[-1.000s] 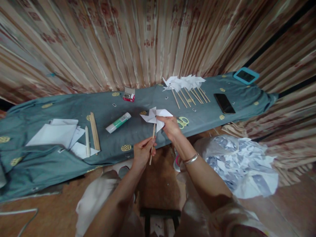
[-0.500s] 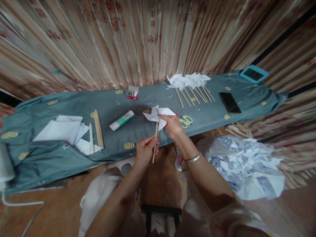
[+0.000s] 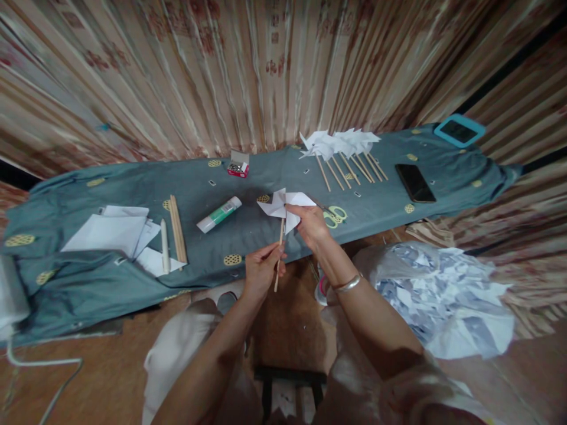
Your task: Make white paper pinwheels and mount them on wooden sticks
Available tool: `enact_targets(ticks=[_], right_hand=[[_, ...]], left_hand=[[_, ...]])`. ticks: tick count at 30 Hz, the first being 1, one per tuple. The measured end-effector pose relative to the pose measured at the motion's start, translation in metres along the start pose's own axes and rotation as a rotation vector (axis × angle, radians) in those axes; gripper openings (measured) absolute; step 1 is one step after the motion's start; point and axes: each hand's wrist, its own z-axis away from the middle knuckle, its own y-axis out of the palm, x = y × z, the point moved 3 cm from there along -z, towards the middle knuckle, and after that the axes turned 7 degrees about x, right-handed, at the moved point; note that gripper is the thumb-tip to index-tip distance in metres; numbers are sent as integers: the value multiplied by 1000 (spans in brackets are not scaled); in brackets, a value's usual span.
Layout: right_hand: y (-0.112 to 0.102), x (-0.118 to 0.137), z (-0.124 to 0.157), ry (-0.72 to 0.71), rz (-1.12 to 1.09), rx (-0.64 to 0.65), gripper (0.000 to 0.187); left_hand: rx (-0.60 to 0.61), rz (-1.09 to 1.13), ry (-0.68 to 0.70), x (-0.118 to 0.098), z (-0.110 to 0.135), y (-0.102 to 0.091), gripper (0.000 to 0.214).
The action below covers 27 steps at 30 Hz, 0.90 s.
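A white paper pinwheel (image 3: pixel 278 204) on a thin wooden stick (image 3: pixel 282 231) is held over the near edge of the cloth-covered table. My left hand (image 3: pixel 264 264) is closed round the lower part of the stick, whose end pokes out below the fingers. My right hand (image 3: pixel 311 224) pinches the pinwheel near its centre, with the thumb at the middle of the paper. Just right of that hand lie scissors (image 3: pixel 335 217) with yellow-green handles. To the left rests a green and white glue stick (image 3: pixel 219 215).
Several finished pinwheels (image 3: pixel 339 145) lie in a row at the back. A small red box (image 3: pixel 238 165), wooden sticks (image 3: pixel 178 231), paper sheets (image 3: pixel 106 233), a black phone (image 3: pixel 415 183) and a blue-framed device (image 3: pixel 459 130) are on the table. A bag of paper scraps (image 3: pixel 443 295) stands at right.
Both hands keep the same hold on the pinwheel and stick. The view has shifted very slightly; nothing else has visibly moved.
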Motion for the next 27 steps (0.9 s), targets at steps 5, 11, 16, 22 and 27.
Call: enact_targets(ticks=[5,11,16,22,27], right_hand=[[-4,-2,-1,11,28,0,11],[-5,-4,-1,28,37,0,10],[-4,-4,0,38,28,6,9],[-6,-4,-1,59,19,6,9],[-8,-3,-2,73,14,5,7]], left_hand=[[1,-12,-20,0,0,0,45],[-8,-16,-27,1,0,-2,48],[-12,-25,-26,0,1,-3,45],[-5,-33,-31,2,0,-3,47],[-7,-46,-19,3,-1,-4,46]])
